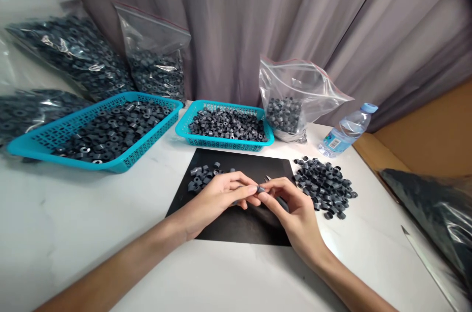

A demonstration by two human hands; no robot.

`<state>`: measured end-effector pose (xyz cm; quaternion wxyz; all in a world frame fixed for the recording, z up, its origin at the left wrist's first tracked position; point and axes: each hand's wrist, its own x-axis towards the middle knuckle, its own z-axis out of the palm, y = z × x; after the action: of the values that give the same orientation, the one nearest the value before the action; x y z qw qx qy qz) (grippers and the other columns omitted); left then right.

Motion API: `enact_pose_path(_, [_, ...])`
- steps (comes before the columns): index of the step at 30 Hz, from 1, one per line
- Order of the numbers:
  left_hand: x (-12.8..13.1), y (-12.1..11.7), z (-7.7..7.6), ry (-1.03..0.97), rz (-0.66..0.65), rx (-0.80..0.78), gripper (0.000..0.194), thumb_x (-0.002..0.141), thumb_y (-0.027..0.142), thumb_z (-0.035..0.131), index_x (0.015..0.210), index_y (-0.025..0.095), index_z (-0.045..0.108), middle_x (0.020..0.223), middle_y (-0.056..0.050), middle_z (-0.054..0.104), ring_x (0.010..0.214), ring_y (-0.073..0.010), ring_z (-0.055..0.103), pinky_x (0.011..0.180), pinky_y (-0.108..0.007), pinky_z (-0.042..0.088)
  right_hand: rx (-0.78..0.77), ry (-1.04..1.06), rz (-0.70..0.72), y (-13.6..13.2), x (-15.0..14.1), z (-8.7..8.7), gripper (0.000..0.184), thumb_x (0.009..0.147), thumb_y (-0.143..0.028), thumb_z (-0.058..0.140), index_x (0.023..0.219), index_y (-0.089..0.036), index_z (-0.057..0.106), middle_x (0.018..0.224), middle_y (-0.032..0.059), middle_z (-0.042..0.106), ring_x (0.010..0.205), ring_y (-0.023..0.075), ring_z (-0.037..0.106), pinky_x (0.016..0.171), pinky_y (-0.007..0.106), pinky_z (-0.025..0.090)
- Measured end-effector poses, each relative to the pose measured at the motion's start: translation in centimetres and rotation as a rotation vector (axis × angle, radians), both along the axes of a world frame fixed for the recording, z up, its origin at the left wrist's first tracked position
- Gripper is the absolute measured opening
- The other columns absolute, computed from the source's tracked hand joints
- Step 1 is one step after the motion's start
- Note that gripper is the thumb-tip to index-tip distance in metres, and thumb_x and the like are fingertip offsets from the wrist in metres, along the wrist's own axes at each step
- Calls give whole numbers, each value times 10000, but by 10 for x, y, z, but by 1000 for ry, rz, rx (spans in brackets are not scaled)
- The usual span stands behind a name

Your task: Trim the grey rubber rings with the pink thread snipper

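Over the black mat [236, 226], my two hands meet at one small dark grey ring-like part [260, 189]. My left hand [230, 191] pinches it between thumb and fingers from the left. From the right, my right hand [291, 204] grips the same part with its thumb and forefinger. A pointed metal tip [268, 179] shows just behind the right hand; the rest of that tool is hidden. On the mat's left side lies a small heap of grey parts [199, 178]. A larger pile of dark parts [326, 184] lies on the table right of the mat.
Two blue baskets [121, 162] [224, 143] of dark parts stand behind and left. Filled plastic bags [155, 69] [285, 110] lean near the curtain [228, 32]. A water bottle [346, 130] stands back right. A white pointed strip [424, 260] and a dark bag [438, 213] lie at right.
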<state>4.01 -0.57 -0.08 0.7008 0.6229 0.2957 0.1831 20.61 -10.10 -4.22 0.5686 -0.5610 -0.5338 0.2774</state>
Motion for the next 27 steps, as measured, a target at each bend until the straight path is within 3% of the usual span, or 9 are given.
enact_pose_path(6, [-5, 3, 0, -37, 34, -181, 207, 902, 383, 652, 947, 181, 665, 998, -73, 747, 985, -185, 646, 819, -279, 433, 34, 98, -107, 0, 2, 1, 155, 921, -354, 657, 979, -213, 627, 907, 22, 648, 794, 158, 615, 730, 281, 513])
enact_pose_path(13, [-5, -2, 4, -56, -30, -204, 217, 915, 393, 638, 915, 181, 683, 876, -20, 694, 913, -157, 619, 796, -262, 429, 59, -132, 24, -6, 2, 6, 218, 968, -283, 598, 1173, -282, 673, 871, 4, 575, 799, 152, 556, 776, 294, 480])
enact_pose_path(17, [-4, -3, 4, -36, -39, -203, 232, 910, 401, 645, 927, 176, 694, 882, -26, 703, 909, -158, 624, 794, -261, 432, 59, -144, 48, -5, 2, 9, 158, 964, -279, 609, 1084, -277, 713, 874, 10, 593, 813, 160, 555, 755, 294, 466])
enact_pose_path(23, [-4, -4, 5, -29, 61, -295, 376, 922, 490, 597, 1007, 137, 691, 917, -95, 740, 916, -200, 661, 795, -301, 461, 24, -68, 31, -3, 2, 8, 101, 951, -312, 636, 996, -248, 699, 847, -4, 587, 758, 142, 537, 718, 276, 446])
enact_pose_path(27, [-4, -4, 9, -25, 52, -318, 325, 912, 430, 639, 995, 125, 712, 952, -98, 736, 918, -197, 662, 801, -296, 473, 3, -29, 37, -3, 0, 7, 109, 958, -325, 621, 972, -234, 679, 841, -3, 601, 753, 145, 546, 708, 275, 443])
